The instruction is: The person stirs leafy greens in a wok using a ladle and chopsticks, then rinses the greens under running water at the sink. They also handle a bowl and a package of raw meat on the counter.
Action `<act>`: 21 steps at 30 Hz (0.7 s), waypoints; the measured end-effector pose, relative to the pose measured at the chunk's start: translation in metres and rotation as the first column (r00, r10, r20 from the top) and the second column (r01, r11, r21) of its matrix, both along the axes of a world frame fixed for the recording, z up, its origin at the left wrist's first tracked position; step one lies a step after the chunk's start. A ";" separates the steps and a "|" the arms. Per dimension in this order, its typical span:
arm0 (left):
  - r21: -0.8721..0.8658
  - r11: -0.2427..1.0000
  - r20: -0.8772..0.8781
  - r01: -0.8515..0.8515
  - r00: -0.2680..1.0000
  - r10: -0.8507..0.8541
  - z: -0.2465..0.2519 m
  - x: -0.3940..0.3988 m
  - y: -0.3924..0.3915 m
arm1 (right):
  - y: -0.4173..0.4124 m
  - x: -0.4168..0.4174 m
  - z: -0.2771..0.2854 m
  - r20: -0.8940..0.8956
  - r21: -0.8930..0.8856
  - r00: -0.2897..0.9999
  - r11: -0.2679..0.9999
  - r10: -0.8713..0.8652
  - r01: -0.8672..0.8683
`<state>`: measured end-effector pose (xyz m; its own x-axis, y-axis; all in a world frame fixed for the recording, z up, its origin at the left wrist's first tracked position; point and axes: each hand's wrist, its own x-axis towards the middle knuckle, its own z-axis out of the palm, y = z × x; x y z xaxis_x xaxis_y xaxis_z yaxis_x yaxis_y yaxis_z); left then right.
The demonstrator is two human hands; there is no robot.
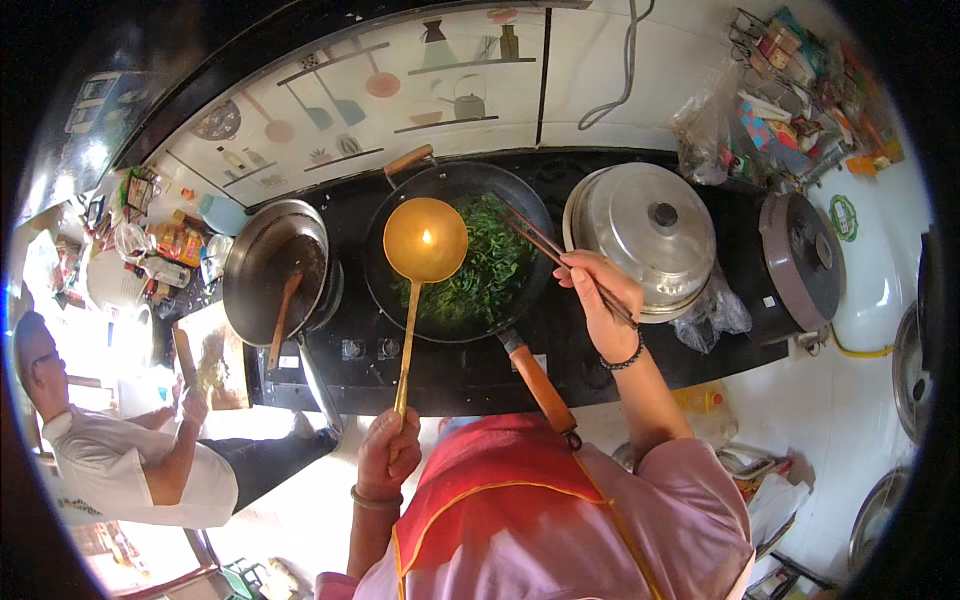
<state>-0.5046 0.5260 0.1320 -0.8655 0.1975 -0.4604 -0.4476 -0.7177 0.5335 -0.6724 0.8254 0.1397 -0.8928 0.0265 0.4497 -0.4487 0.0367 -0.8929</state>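
My left hand [390, 448] grips the long handle of a brass-coloured ladle [425, 240], whose round bowl is over the left part of a dark wok [534, 202]. Chopped leafy greens [491, 274] lie in the wok. With my right hand [604, 304] I hold a pair of brown chopsticks [536, 238]; their tips reach the greens at the wok's upper right. The wok's wooden handle [541, 390] points towards me, between my two hands. Whether the ladle holds anything is hard to tell.
Left of the wok, a steel pan [240, 262] holds a wooden spatula [285, 315]. A lidded metal pot [645, 232] stands on the right, with a lidded cooker [799, 262] beyond it. At far left, another person [142, 465] holds a cleaver [184, 352] at a cutting board [232, 367].
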 end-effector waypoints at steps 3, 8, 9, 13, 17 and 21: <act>-0.008 1.000 0.016 -0.017 1.000 0.017 0.002 0.003 0.008 | -0.001 -0.008 -0.013 0.108 0.077 0.988 0.989 0.114 -0.122; -0.011 1.000 -0.016 -0.010 1.000 0.010 -0.001 0.010 0.010 | -0.005 0.001 -0.007 0.110 -0.061 0.988 0.993 0.107 -0.101; -0.002 1.000 -0.026 -0.012 1.000 0.012 -0.001 0.010 0.011 | -0.003 0.000 -0.008 0.092 -0.011 0.991 0.995 0.101 -0.101; -0.026 1.000 -0.048 0.008 0.999 -0.009 0.003 0.014 0.007 | -0.001 0.018 0.003 0.106 -0.046 0.993 0.998 0.055 -0.050; -0.174 0.984 -0.026 0.029 0.999 -0.034 0.014 0.024 -0.005 | 0.000 0.040 0.015 0.138 -0.022 0.990 1.000 0.005 -0.002; -0.166 0.980 -0.033 0.109 0.993 -0.116 0.018 0.050 -0.027 | -0.012 0.066 0.028 0.188 -0.056 0.980 0.996 -0.062 0.074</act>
